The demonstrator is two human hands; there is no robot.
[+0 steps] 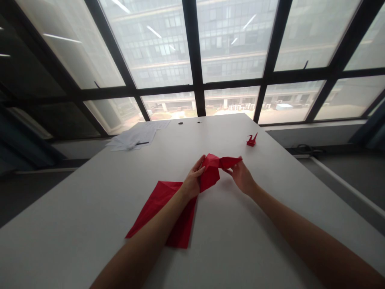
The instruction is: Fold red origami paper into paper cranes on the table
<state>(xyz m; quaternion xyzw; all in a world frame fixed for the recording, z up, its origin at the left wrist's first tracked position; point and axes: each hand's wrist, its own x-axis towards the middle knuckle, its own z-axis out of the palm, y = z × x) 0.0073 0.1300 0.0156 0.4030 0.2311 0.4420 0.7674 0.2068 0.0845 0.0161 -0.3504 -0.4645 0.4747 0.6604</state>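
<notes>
Between my hands, a little above the white table (228,233), is a partly folded piece of red origami paper (211,172). A broad creased section of it lies to the left, and a narrow pointed flap reaches to the right. My left hand (192,180) grips the broad section, thumb and fingers on its left edge. The narrow flap is pinched in my right hand (241,174), whose fingertips are partly hidden behind it. Under my left forearm lies a larger red paper sheet (150,206) with visible creases.
A small red paper crane (252,139) stands toward the right edge of the table. At the far left are loose white papers (132,136) with a dark pen (142,143) on them. Large windows (228,44) rise behind the table.
</notes>
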